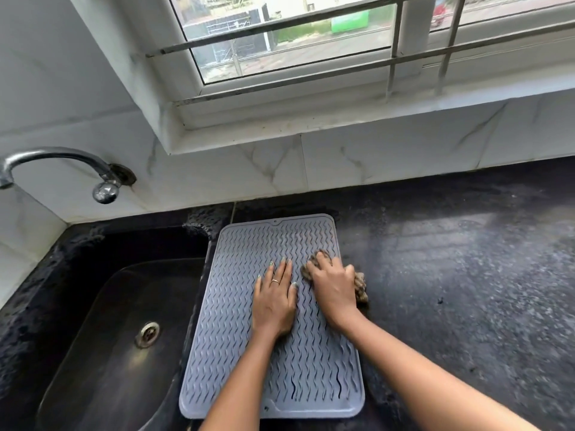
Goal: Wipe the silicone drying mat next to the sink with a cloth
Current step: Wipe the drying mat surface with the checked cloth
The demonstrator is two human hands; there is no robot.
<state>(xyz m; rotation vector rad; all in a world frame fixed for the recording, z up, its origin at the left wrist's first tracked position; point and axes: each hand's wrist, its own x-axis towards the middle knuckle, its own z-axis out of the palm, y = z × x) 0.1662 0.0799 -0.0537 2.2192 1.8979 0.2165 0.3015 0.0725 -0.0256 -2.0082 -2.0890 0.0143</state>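
A: Where is the mat?

B: Flat on the dark counter, its left edge along the rim of the sink. It is grey, with wavy ridges and a raised border. Both forearms cross its near end and hide part of that edge.

A: And the hands?

B: The left hand lies palm down on the middle of the mat, fingers spread and straight, closed on nothing. There is a ring on one finger.

A: The right one?

B: The right hand is at the mat's right edge, pressed down on a brownish cloth. Its fingers curl over the bunched cloth and clamp it. Most of the cloth is under the hand; only a bit shows past the fingertips and a lump sticks out on the right, over the counter.

A: Can you tell whether the cloth is wet?

B: No. I can't make out its weave or its full shape either.

A: What else is in view?

B: A metal tap comes out of the marble-look wall above the sink; its spout is cut off at the left edge. The sink's drain shows, but the basin is dark and its near corner runs out of view. Above is a barred window; the street beyond it is blurred. The right side of the counter is smeared and hard to read.
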